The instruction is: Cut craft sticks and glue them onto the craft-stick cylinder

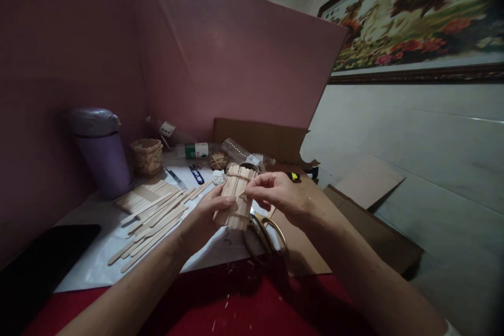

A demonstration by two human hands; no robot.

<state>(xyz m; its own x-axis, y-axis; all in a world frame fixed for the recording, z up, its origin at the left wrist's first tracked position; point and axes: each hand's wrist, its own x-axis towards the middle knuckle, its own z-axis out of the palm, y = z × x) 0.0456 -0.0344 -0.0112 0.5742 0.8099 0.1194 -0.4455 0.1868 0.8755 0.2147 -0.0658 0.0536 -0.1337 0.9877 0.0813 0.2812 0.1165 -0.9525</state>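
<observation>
My left hand (208,213) is closed round the lower left side of a small can-like holder (235,202) covered in upright craft sticks. Twine binds the sticks near the top and the bottom, and a dark round rim shows behind them. Against the front of the sticks, my right hand (271,191) is pinched on a small pale sliver that looks like wood. Its exact kind is too small to make out. Gold-handled scissors (268,236) lie just below the holder. Loose craft sticks (157,220) are spread to the left of my left hand.
A purple bin (104,163) and a woven-looking pot (146,156) stand at the left. Behind the holder lie a utility knife (196,174), a ball of twine (219,160) and clear plastic bottles (238,150). Cardboard (301,241) covers the right side; wood scraps dot the red cloth (197,304).
</observation>
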